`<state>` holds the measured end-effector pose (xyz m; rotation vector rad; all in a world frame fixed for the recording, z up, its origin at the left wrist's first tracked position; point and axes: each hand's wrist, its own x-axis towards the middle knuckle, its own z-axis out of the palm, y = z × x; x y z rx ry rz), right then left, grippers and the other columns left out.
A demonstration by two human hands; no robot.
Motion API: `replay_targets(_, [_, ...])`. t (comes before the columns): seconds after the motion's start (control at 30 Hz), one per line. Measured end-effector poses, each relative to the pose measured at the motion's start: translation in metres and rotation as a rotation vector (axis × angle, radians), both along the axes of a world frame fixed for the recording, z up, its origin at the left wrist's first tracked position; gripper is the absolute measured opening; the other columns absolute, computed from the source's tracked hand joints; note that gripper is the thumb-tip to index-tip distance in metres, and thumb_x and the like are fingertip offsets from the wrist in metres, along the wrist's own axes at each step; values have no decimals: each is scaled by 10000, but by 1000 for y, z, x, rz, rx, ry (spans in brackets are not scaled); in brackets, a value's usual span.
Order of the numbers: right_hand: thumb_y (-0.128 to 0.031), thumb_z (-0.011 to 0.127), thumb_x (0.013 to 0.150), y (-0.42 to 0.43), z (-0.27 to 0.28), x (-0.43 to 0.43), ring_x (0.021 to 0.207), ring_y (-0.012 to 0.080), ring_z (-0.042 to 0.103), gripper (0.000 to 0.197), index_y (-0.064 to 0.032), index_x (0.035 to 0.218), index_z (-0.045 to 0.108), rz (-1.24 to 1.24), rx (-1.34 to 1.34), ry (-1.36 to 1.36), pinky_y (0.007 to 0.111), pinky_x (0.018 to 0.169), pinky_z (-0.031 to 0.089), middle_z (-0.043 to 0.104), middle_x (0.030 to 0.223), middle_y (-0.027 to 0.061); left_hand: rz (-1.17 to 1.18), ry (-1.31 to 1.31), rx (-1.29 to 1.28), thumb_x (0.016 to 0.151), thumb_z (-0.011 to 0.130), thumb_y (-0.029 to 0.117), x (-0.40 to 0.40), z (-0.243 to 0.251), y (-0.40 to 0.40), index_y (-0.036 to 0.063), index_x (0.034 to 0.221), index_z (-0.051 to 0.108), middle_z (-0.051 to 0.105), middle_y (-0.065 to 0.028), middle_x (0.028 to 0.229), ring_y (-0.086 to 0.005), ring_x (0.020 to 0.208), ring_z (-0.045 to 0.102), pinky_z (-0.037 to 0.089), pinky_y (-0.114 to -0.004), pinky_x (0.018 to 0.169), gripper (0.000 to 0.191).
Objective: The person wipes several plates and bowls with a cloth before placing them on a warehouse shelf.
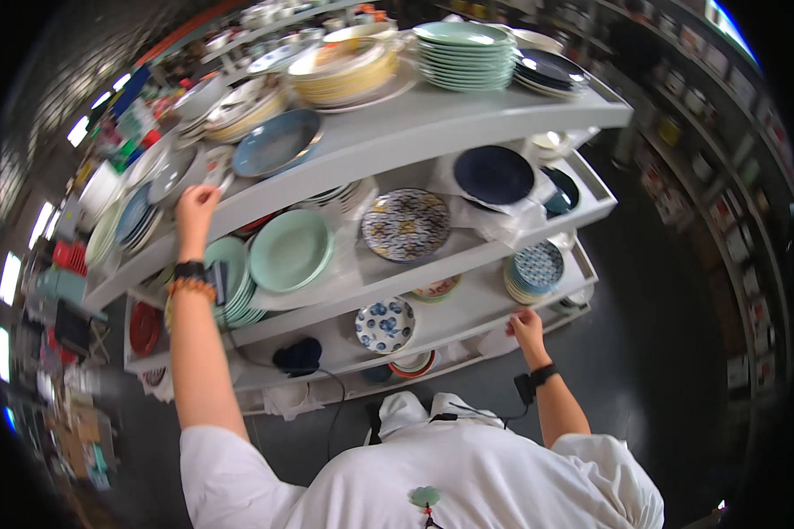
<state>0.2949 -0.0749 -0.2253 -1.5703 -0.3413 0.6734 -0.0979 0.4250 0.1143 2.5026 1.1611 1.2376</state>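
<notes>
At the left part of the top shelf, my left hand [199,198] is beside a grey bowl [173,177] and a narrow patterned piece of tableware [217,165]. Its fingers are bent together, and whether they touch or hold anything is unclear. A blue oval plate [276,143] lies just right of it. My right hand [526,329] hangs at the right, before the lower shelves, fingers loosely curled with nothing visible in them. Behind it stands a stack of blue-patterned plates [537,266]. A blue-dotted white plate [385,325] is left of it.
A grey tiered shelf [397,147] holds stacked green plates [464,56], yellow-rimmed plates [344,73], a dark blue plate [493,174] and a floral plate [405,225]. Dark cables hang before the lower tiers. A person [635,46] stands in the aisle at upper right, by another shelf.
</notes>
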Motion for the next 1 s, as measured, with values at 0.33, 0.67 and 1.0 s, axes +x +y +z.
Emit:
replay_targets(0.33, [-54,528,886,31,25,66,555,161,592,174,60,1018,525,-134,144,112,259,497,498,606,730,115,23,4,78,835,666,135,41,-4,9,11,833,641,608,-31,811,-136,689,581,463,-259,655,127])
replay_targets(0.67, [-65,557,873,41,4,206,614,149,609,177,37,1018,548,-15,150,110,255,575,514,624,766,100,193,84,178,935,554,256,48,-62,-18,13,1106,629,590,-117,1101,-241,1009,565,455,-322,845,306])
replay_targets(1.0, [-80,574,884,19,-21,255,587,169,626,159,29,999,566,259,4,121,270,546,533,625,753,101,293,-344,-28,921,579,184,115,-149,-198,13,1286,471,452,-147,1357,-261,1261,422,321,-373,1054,417])
